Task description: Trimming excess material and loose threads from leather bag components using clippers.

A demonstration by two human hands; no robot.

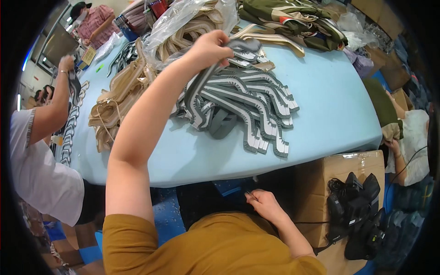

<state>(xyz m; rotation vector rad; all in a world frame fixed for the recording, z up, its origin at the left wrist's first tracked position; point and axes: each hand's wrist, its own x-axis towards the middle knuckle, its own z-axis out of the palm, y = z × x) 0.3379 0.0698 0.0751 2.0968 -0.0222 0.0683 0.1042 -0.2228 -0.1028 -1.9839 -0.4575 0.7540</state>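
Observation:
My left hand (208, 49) is raised over the table, its fingers closed on one end of a dark grey fabric strip (198, 85). The strip's other end hangs down toward a fanned pile of grey and white curved fabric strips (250, 98) with notched edges. Low in front of the table edge, close to my body, is my right hand (266, 205). Its fingers are pinched together at a small dark thing that I cannot make out.
Beige strip bundles (114, 101) lie left of the pile, others under clear plastic (169, 41). Olive garments (293, 20) are heaped at the back of the blue table (334, 110). A cardboard box (316, 192) carries black devices (355, 206). Other people stand left, far left and right.

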